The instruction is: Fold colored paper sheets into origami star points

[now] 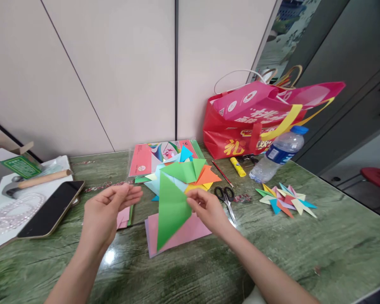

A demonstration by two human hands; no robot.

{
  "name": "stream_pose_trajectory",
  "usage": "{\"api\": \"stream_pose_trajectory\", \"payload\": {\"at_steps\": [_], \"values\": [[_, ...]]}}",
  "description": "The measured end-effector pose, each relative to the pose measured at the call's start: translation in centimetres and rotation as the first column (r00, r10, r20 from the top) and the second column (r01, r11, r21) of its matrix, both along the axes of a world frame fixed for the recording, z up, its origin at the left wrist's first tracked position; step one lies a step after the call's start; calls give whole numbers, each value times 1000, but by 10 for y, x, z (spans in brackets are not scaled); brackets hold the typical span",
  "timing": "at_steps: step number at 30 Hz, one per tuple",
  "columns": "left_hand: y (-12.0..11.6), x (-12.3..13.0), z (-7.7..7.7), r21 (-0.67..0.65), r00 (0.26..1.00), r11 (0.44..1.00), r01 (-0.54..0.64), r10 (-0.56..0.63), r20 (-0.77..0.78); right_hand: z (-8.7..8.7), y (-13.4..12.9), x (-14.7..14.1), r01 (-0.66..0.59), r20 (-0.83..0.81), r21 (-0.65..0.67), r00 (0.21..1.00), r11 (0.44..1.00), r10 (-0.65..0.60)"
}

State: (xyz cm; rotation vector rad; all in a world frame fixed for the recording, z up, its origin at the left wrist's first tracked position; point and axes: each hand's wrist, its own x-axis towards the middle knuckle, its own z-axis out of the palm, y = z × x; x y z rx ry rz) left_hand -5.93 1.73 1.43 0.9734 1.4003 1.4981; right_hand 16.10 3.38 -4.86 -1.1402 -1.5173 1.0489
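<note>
A phone (52, 210) lies beside the left hand (103, 213), its fingers loosely bent and free. Green folded paper (171, 211), above pink paper (193, 233) on the tabletop (129, 274), is pinched in the right hand's (209, 209) fingers. Scissors (227, 202) lie just beyond.

1. The left hand (106, 211) was bare, with slender fingers and a narrow wrist.
2. The right hand (209, 207) was likewise bare and slim-fingered.
3. The left forearm (77, 270) was uncovered as far as the view reached, its outline smooth and slightly tapered.
4. The right forearm (259, 257) was uncovered too, slim and smooth, broadening gently away from the wrist.
</note>
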Motion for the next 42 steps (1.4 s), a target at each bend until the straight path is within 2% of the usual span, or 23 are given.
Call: {"api": "stream_pose_trajectory", "payload": {"at_steps": [3, 5, 7, 9, 11, 14, 15, 17, 20, 25, 30, 33, 36, 39, 42], "values": [[3, -4, -6, -53, 987, 998, 46, -53, -154, -3, 8, 5, 131, -197, -36, 971, 991, -135], [5, -5, -11, -111, 909, 990, 82, -120, -399, -6, 13, 9, 210, -265, -46, 940, 977, -215], [6, -3, -17, -163, 723, 981, 103, -187, -665, -9, 19, 12, 261, -319, -68, 909, 963, -269], [4, 3, -23, -222, 528, 961, 164, -276, -803, -12, 24, 15, 217, -333, -103, 912, 971, -239], [-1, 11, -29, -300, 386, 910, 287, -397, -833, -16, 27, 15, 156, -313, -142, 930, 978, -194], [-11, 25, -36, -401, 258, 814, 420, -531, -807, -24, 29, 15, 109, -264, -171, 952, 979, -152], [-14, 29, -38, -447, 219, 775, 446, -579, -786, -26, 29, 15, 96, -250, -166, 959, 981, -136], [-19, 34, -41, -502, 164, 733, 460, -625, -763, -30, 29, 15, 59, -216, -151, 972, 987, -92], [-22, 37, -41, -543, 114, 707, 453, -650, -751, -30, 29, 14, 23, -219, -104, 975, 994, -46], [-24, 35, -35, -541, 87, 704, 461, -642, -762, -19, 28, 12, -45, -391, 28, 919, 999, 52], [-28, 36, -30, -538, 65, 706, 460, -631, -773, -20, 26, 12, 53, -355, 40, 934, 998, -35], [-31, 38, -25, -551, 25, 696, 461, -631, -776, -20, 23, 13, 130, -200, 85, 974, 988, -111], [-33, 41, -19, -573, -29, 687, 448, -629, -777, -15, 18, 14, 130, 29, 109, 991, 985, -134], [-34, 43, -17, -617, -88, 671, 411, -645, -759, -10, 12, 14, -15, 295, 84, 955, 996, -11], [-34, 43, -19, -617, -95, 665, 421, -644, -759, -8, 5, 12, -164, 542, 32, 832, 986, 121]]}}
